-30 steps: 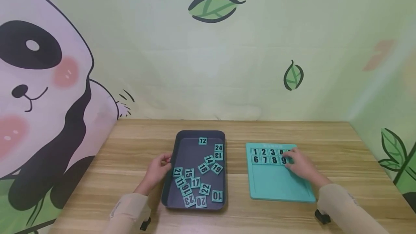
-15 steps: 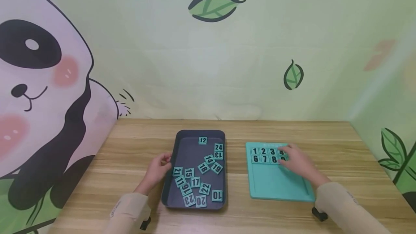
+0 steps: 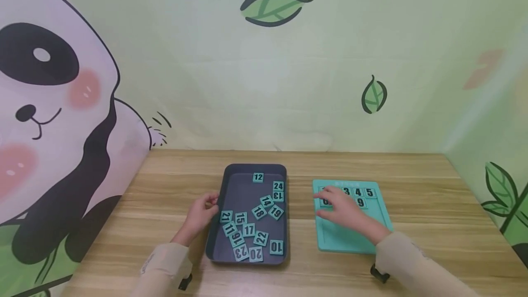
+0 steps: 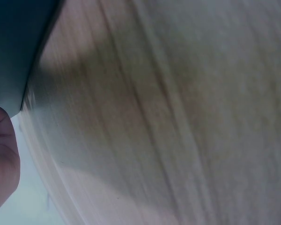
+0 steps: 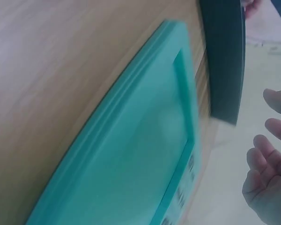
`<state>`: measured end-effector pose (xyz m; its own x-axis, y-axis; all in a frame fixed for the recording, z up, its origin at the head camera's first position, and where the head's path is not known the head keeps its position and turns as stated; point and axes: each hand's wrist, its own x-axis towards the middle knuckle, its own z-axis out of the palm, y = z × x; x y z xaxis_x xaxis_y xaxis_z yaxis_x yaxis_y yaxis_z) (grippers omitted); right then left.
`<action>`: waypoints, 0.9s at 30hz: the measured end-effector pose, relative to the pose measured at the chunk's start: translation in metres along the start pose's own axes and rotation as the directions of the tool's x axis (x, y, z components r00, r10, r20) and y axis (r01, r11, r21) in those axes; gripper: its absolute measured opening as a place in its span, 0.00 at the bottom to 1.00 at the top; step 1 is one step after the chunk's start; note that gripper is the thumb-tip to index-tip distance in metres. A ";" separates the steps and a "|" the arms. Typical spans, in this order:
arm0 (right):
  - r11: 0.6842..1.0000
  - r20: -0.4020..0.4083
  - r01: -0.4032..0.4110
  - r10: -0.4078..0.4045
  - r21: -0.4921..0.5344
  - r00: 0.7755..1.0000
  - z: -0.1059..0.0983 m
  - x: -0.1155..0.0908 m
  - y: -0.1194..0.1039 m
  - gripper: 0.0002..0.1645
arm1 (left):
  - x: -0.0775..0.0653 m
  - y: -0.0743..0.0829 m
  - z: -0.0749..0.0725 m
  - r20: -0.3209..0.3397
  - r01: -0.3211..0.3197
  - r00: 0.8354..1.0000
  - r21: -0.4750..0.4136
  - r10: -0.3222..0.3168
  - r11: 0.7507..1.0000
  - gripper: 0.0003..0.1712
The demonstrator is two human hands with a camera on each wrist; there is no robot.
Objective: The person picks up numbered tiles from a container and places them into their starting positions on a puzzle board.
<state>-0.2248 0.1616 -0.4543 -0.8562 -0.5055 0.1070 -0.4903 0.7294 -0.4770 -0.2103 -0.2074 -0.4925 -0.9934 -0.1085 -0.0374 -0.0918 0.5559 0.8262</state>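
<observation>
My left hand holds the left side of a dark blue tray, its fingers curled at the rim. Inside lie loose green number tiles, among them the 12 tile near the far end and the 10 tile at the near right. My right hand is over the left part of a turquoise number board, fingers spread and nothing between them. Tiles sit in the board's top two rows. The 5 tile and 9 tile show, while the hand covers several others.
Both tray and board rest on a wooden table, with a strip of bare wood between them. Behind stands a green wall covering with a printed panda and leaves. The board's lower part holds no tiles.
My right hand has moved left across the board, from the right end of the tile rows to the left end, uncovering the 4, 5 and 9 tiles. The left hand has stayed at the tray.
</observation>
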 end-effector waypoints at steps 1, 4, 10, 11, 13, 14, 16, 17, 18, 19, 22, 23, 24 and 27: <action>1.000 0.006 0.017 -0.017 -0.006 1.000 0.002 0.001 -0.004 0.23 | 0.000 0.000 0.000 0.000 -0.002 1.000 0.000 0.002 1.000 0.21; 0.997 0.025 0.077 -0.077 -0.024 0.997 0.007 0.005 -0.018 0.23 | 0.000 0.000 0.000 -0.005 -0.012 1.000 -0.003 0.012 1.000 0.21; 0.975 0.096 0.213 -0.207 -0.063 0.974 0.020 0.011 -0.039 0.21 | 0.000 0.000 -0.001 0.001 -0.001 1.000 -0.009 0.001 1.000 0.20; 0.974 0.110 0.220 -0.213 -0.060 0.971 0.022 0.013 -0.041 0.21 | 0.000 0.000 -0.001 0.002 0.000 1.000 -0.010 0.000 1.000 0.20; 0.970 0.129 0.236 -0.227 -0.057 0.965 0.027 0.015 -0.046 0.21 | 0.001 0.000 0.000 0.002 0.001 1.000 -0.010 -0.001 1.000 0.20; 0.967 0.137 0.245 -0.234 -0.065 0.962 0.029 0.016 -0.048 0.21 | 0.001 0.000 0.000 0.003 0.000 1.000 -0.007 0.000 1.000 0.20; 0.961 0.151 0.265 -0.251 -0.083 0.956 0.032 0.018 -0.053 0.21 | 0.001 0.000 0.000 0.005 0.000 1.000 -0.005 0.000 1.000 0.20; 0.956 0.159 0.277 -0.261 -0.094 0.952 0.034 0.018 -0.055 0.21 | 0.002 0.000 0.000 0.006 0.001 1.000 -0.004 -0.001 1.000 0.20; 0.948 0.164 0.297 -0.277 -0.110 0.947 0.036 0.019 -0.057 0.21 | 0.002 -0.001 0.000 0.007 0.009 1.000 -0.004 -0.009 1.000 0.20; 0.940 0.168 0.318 -0.296 -0.126 0.940 0.037 0.019 -0.059 0.21 | 0.002 -0.001 0.000 0.008 0.015 1.000 -0.001 -0.015 1.000 0.20; 0.911 0.190 0.371 -0.338 -0.178 0.922 0.041 0.021 -0.064 0.21 | 0.002 -0.001 0.000 0.008 0.026 1.000 -0.003 -0.026 1.000 0.20; 0.901 0.195 0.388 -0.352 -0.197 0.916 0.043 0.022 -0.065 0.21 | 0.002 -0.001 0.000 0.006 0.027 1.000 -0.004 -0.027 1.000 0.20; 0.892 0.200 0.400 -0.361 -0.211 0.911 0.044 0.022 -0.066 0.21 | 0.002 -0.001 -0.001 0.005 0.029 1.000 -0.005 -0.029 1.000 0.20; 0.876 0.235 0.417 -0.363 -0.244 0.901 0.050 0.025 -0.069 0.20 | 0.001 -0.001 -0.001 0.000 0.019 1.000 -0.006 -0.019 1.000 0.20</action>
<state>-0.2039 0.0758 -0.4620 -0.5552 -0.8292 0.0644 -0.8259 0.5405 -0.1604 -0.2112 -0.2085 -0.4928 -0.9915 -0.1190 -0.0526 -0.1098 0.5489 0.8286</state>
